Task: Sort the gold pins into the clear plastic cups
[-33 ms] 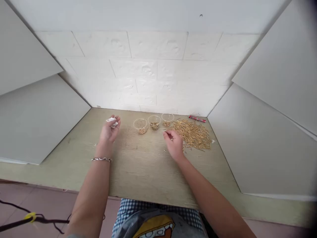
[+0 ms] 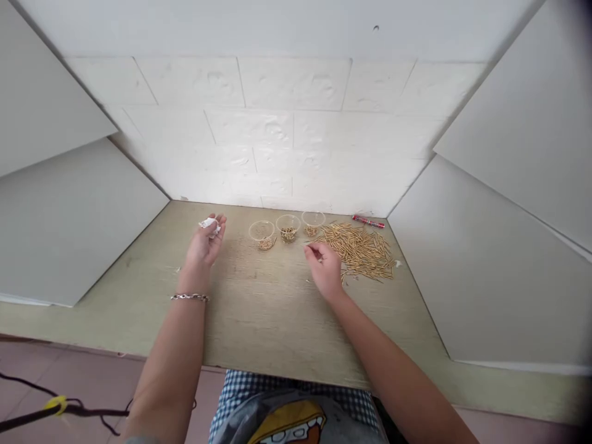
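On the left, my left hand [image 2: 206,242] is turned palm up above the table, its fingers curled round a crumpled white tissue [image 2: 210,227]. My right hand [image 2: 325,266] is closed in a pinch at the near left side of a pile of thin gold-coloured metal pins [image 2: 363,250]. Whatever its fingertips hold is too small to make out. Between the hands stand three clear plastic cups: a left cup [image 2: 261,231], a middle cup [image 2: 288,223] and a right cup [image 2: 313,219]. Small gold-coloured pieces lie in the bottom of each.
A red tube-shaped packet [image 2: 368,221] lies behind the pile. A small white scrap [image 2: 398,264] is at the pile's right edge. Grey panels flank the wooden table [image 2: 277,320] on both sides, and a white brick-patterned wall [image 2: 277,129] closes off the back.
The fingers of my left hand have shifted slightly around the tissue. My right hand, the cups and the pile look the same.
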The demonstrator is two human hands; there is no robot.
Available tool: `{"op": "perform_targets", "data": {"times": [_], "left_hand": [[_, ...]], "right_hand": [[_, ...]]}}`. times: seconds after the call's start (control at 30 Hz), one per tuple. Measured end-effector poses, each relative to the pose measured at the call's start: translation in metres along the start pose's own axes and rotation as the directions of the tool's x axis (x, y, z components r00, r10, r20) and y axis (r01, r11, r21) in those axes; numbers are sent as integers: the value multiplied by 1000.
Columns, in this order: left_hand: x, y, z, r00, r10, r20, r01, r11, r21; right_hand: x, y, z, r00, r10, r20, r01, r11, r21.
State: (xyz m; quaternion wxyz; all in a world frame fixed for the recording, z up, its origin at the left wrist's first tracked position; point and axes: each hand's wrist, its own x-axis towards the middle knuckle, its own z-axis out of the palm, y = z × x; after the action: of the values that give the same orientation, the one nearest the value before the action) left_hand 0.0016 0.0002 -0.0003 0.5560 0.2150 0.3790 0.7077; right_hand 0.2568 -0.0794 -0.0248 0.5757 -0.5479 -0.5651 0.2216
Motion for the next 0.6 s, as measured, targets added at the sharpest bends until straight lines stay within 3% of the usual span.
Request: {"op": "perform_targets", "data": {"times": [0.3,0.6], "left_hand": [[1,-6,0,994,36,107,-60,972,228],[10,-11,-8,995,96,-19,-82,922,377]], "right_hand": [[-5,-4,3,998,-56,5,56,998,8],[-7,-6,4,996,-77,37,77,997,-11]]}}
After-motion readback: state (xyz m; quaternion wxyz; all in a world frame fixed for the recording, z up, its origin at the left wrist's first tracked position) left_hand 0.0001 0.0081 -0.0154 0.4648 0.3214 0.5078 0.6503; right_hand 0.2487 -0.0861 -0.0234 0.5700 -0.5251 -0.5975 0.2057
